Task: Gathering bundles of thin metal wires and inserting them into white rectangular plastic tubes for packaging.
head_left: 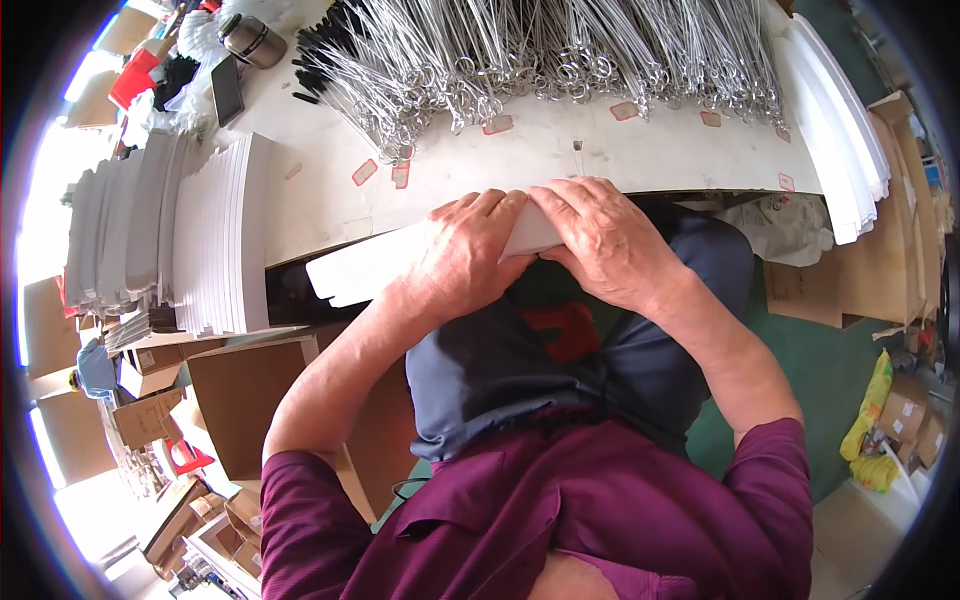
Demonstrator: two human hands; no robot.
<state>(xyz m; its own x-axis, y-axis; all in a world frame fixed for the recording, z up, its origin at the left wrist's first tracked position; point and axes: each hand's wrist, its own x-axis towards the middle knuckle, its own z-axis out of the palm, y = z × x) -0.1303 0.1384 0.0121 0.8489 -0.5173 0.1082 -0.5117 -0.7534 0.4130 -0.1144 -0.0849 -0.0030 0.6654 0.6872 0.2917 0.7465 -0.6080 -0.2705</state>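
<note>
A long, narrow white cardboard box (365,265) lies across my lap, just off the near edge of the table. My left hand (465,245) is closed over its middle, thumb toward the right. At its right end, the fingers of my right hand (610,240) bend over the top, with the thumb underneath. The fingertips of both hands nearly meet on the box. Part of the box is hidden under my hands, so I cannot tell whether that end is folded in.
Thin wire rods with ring ends (560,60), some with black bristly tips, heap along the white table (320,190). Flat white cartons (220,235) stand stacked at left; more white cartons (835,130) lie at right. A steel flask (252,42) and phone (227,90) sit far left. Brown boxes (250,400) flank me.
</note>
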